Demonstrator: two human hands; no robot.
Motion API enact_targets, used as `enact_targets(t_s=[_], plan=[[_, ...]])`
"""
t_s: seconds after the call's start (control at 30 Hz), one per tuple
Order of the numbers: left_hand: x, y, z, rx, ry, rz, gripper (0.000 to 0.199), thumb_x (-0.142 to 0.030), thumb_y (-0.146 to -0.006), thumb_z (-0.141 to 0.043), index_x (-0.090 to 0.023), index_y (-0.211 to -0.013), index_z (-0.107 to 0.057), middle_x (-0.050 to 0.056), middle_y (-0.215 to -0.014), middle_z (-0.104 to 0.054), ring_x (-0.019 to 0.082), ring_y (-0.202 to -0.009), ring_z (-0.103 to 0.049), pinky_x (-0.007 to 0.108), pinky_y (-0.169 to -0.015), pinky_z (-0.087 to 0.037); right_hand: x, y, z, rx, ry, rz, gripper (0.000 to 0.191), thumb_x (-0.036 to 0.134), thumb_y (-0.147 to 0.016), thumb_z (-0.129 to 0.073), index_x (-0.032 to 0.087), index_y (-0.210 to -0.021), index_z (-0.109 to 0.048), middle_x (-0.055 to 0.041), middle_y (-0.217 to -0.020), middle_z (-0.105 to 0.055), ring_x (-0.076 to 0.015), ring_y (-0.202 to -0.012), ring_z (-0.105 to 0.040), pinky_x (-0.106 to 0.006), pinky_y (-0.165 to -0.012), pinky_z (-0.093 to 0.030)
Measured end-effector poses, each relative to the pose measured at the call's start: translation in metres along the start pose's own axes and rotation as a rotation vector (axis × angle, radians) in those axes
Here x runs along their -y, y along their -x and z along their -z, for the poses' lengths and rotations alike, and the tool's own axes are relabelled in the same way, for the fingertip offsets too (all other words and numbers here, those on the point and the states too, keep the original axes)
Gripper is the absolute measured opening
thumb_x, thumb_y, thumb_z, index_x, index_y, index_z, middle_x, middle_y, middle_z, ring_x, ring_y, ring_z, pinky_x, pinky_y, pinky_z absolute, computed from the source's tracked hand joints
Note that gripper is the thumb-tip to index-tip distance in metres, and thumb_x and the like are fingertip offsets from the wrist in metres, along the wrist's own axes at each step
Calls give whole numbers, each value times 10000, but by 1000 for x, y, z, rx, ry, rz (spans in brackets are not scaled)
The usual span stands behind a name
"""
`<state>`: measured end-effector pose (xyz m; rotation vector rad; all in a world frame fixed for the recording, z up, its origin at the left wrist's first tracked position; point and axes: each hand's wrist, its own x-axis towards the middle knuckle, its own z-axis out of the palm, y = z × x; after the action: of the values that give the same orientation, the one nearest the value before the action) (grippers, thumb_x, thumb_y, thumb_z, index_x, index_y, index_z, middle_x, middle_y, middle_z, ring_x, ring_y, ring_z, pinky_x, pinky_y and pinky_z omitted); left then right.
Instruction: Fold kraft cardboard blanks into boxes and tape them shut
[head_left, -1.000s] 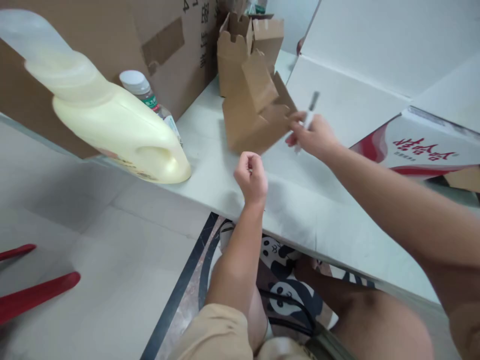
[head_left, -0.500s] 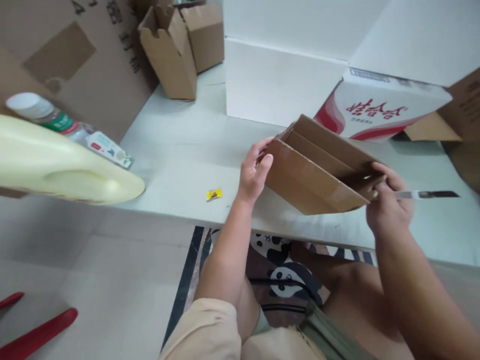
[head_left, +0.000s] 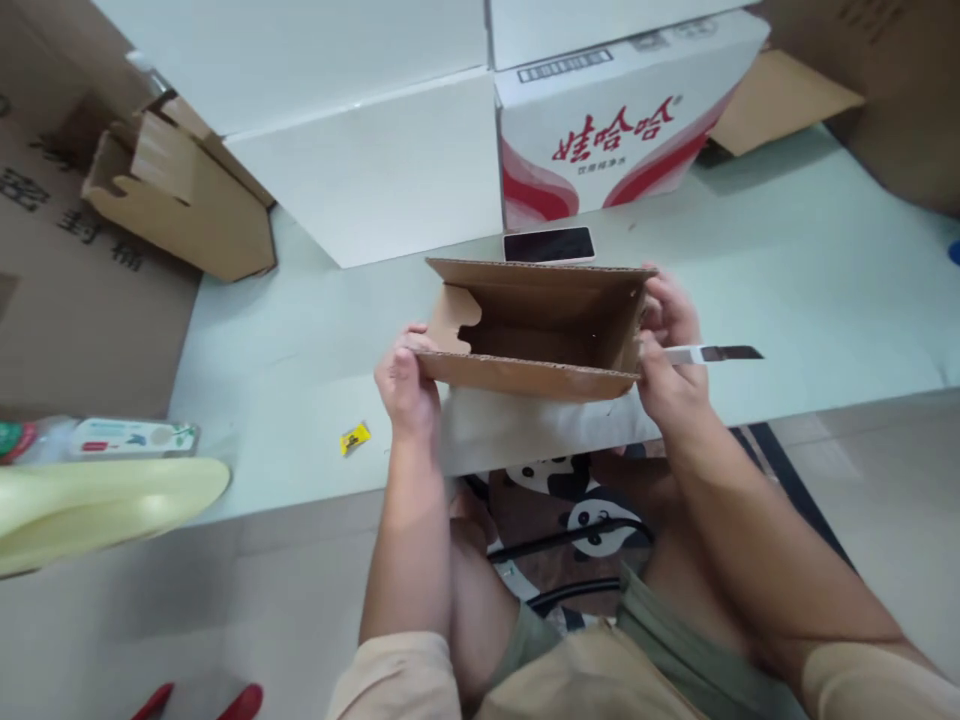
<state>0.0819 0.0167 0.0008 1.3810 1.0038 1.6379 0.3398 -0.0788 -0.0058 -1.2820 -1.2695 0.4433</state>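
An open brown cardboard box (head_left: 536, 375) is held up over the front of the table, its opening facing up toward me. A notched flap (head_left: 452, 315) stands inside its left end. My left hand (head_left: 409, 385) grips the left end, thumb on the near wall. My right hand (head_left: 671, 365) closes on the right end and also holds a utility knife (head_left: 701, 355), whose blade points right, away from the box. Part of the knife's handle is hidden by the fingers.
Behind the box lie a phone (head_left: 549, 245), white cartons (head_left: 382, 165) and a red-and-white carton (head_left: 600, 150). A yellow wrapped packet (head_left: 355, 438) is left of my hand. Another open cardboard box (head_left: 187, 200) stands at back left; a pale yellow chair-like shape (head_left: 112, 500) juts in at left.
The view has swung right. The box has turned from slanting to nearly level, and its inside shows more. Both hands keep their hold, and the phone has come into sight.
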Motion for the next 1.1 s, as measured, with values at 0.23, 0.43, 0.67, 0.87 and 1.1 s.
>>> enact_targets(t_s=[0.23, 0.43, 0.67, 0.87, 1.1], plan=[[-17, 4, -13, -37, 85, -152, 655, -630, -871, -494, -219, -421, -255, -31, -386, -302, 130, -489, -328, 410, -878, -474, 16, -4, 16, 26, -30, 53, 359, 508, -957, -479, 345, -1234, -638, -57, -1246, -630, -274, -1180, -607, -488, -1004, -520], [-26, 17, -12, 49, 93, -152, 579, -542, -856, -419, -216, -418, -227, 18, -379, -276, 192, -579, -450, 424, -774, -434, 23, -5, 23, 18, -60, 86, 341, 489, -970, -465, 335, -1210, -653, -61, -1182, -635, -258, -1125, -613, -478, -1035, -495], [-25, 19, -13, 55, 52, -158, 609, -612, -847, -385, -222, -416, -205, 15, -375, -234, 197, -564, -428, 416, -736, -424, 13, -1, 6, -19, -132, 46, 322, 478, -946, -522, 339, -1232, -572, -52, -1230, -648, -250, -1178, -611, -469, -1083, -474], [-17, 20, -21, -36, 1, -92, 563, -745, -783, -577, -234, -622, -403, -20, -542, -401, 194, -748, -556, 364, -829, -467, 11, -1, -5, -92, -269, -6, 353, 407, -935, -554, 361, -1282, -504, -39, -1213, -658, -223, -1142, -638, -476, -1053, -501], [-6, 18, -13, 26, -190, -126, 681, -645, -710, -752, -306, -1227, -465, 35, -1066, -636, 205, -1046, -647, 396, -997, -486, 11, -3, 4, -61, -215, -71, 180, 259, -815, -533, 268, -804, -712, -35, -1232, -688, -281, -1219, -605, -518, -1104, -454]])
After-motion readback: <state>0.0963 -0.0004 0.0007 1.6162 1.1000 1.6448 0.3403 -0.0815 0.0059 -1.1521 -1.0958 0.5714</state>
